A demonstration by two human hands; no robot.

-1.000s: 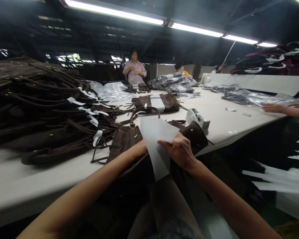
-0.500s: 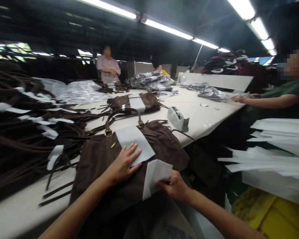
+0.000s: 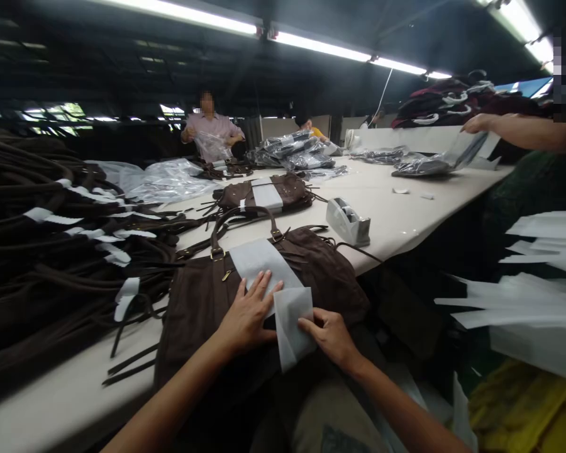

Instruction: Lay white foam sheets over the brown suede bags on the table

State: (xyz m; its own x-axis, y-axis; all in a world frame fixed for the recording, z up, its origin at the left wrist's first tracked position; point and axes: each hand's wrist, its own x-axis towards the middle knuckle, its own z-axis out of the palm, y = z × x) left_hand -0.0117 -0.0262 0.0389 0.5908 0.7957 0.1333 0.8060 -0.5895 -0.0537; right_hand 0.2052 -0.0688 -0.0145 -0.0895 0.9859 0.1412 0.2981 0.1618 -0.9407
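Wrapping in progress beside the tape dispenser (image 3: pixel 348 222). The brown handbag (image 3: pixel 202 296) lies on the surface (image 3: pixel 405 217), nearer the wearer than the dispenser and to its left. A white paper strip (image 3: pixel 259 258) already crosses the handbag's middle; the loose paper end (image 3: pixel 292 330) is not yet flat, and fastening appears to remain, no tape being discernible. The left hand (image 3: pixel 248 318) rests spread on the strip; the right hand (image 3: pixel 332 336) pinches the loose end. The handbag's long axis runs crosswise, its right end nearest the dispenser, its handle (image 3: pixel 240 217) pointing away from the wearer.
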